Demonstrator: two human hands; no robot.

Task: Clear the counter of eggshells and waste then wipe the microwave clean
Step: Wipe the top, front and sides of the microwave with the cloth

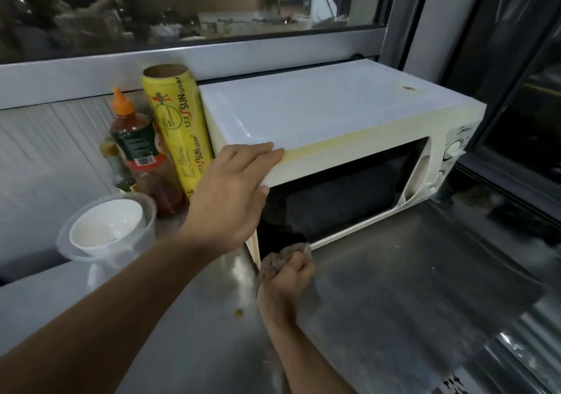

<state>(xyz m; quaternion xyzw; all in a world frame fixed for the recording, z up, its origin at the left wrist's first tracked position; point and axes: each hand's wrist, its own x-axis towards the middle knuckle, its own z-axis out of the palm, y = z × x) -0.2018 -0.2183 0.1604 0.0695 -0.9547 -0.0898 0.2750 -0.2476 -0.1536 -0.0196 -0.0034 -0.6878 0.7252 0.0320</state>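
A white microwave [334, 111] with a dark door window stands on the steel counter [409, 287] under a window. My left hand [230, 193] grips its top left front corner, fingers over the top edge and thumb under it. My right hand [285, 284] is curled round a crumpled brownish cloth [282, 257] and presses it against the microwave's bottom left front corner. A small orange-brown stain marks the microwave's top near the back right. A small yellowish speck [239, 312] lies on the counter between my arms.
Left of the microwave stand a yellow cling-wrap roll [179, 126], a sauce bottle with an orange cap [136, 151] and a clear tub [145, 229] holding a white bowl [106, 226]. A dark window frame runs along the right.
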